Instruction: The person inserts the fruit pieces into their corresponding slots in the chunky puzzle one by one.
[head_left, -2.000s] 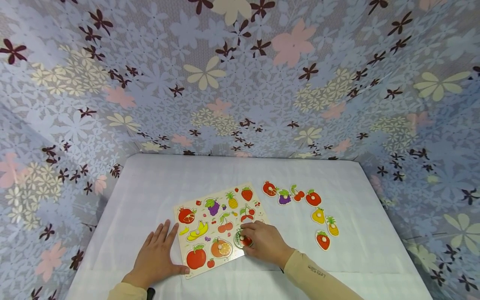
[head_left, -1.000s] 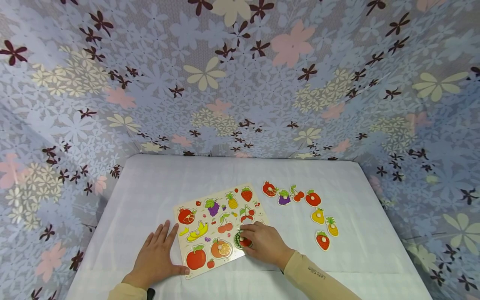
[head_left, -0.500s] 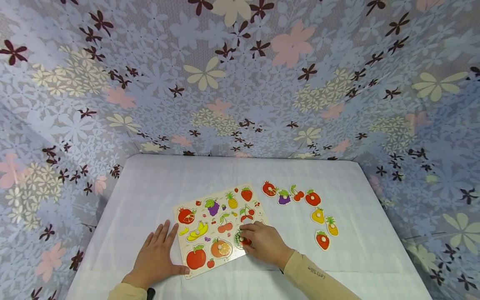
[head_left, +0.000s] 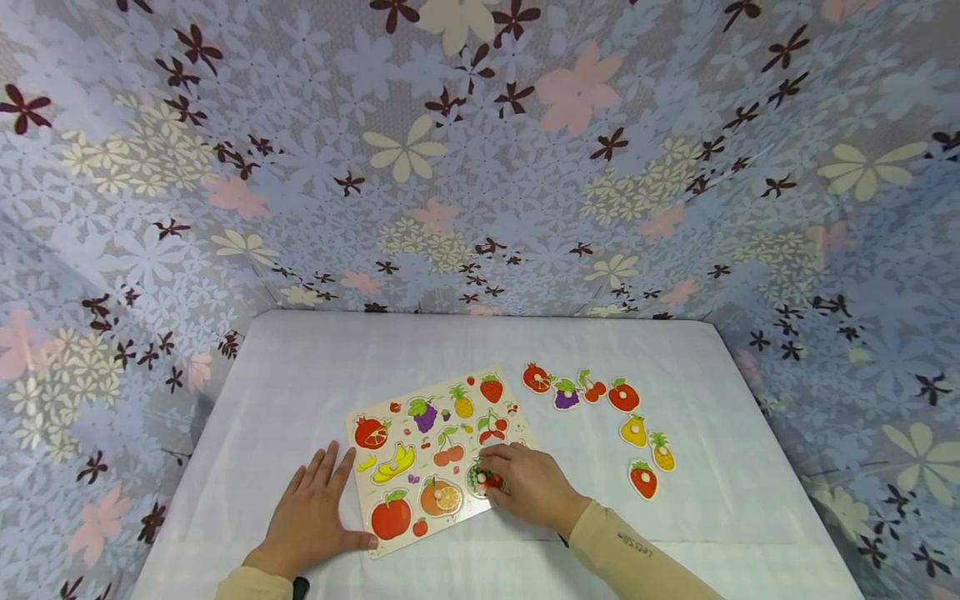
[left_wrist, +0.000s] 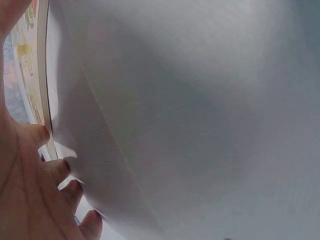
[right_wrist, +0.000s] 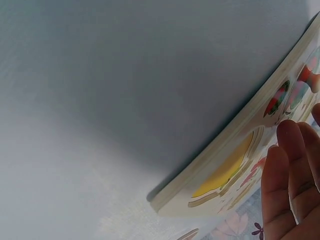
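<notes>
The fruit puzzle board [head_left: 442, 523] lies tilted on the table. My right hand [head_left: 534, 487] is over its near right part, the fingers pinching at a round watermelon piece [head_left: 477, 483] with a small knob. In the right wrist view, a red knob [right_wrist: 310, 78] shows just beyond the fingertips [right_wrist: 290, 134]. My left hand [head_left: 313, 510] rests flat with fingers spread left of the board, its thumb on the near left corner. An orange piece [head_left: 441, 497] and a banana piece [head_left: 393, 463], both with knobs, sit in the board. A printed apple [head_left: 391, 518] shows beside the orange.
Right of the board several knobbed pieces lie in a curve: a pomegranate [head_left: 536, 378], grapes [head_left: 566, 396], cherries [head_left: 595, 392], a red apple-like fruit [head_left: 624, 397], a pear [head_left: 633, 431], a pineapple [head_left: 662, 452] and a strawberry [head_left: 642, 481]. Floral cloth [head_left: 420, 200] hangs around the white-covered table [head_left: 360, 346].
The watermelon piece has shifted only very slightly under my right fingers. My left hand, the board and the loose pieces keep their places; the head view has drifted a little.
</notes>
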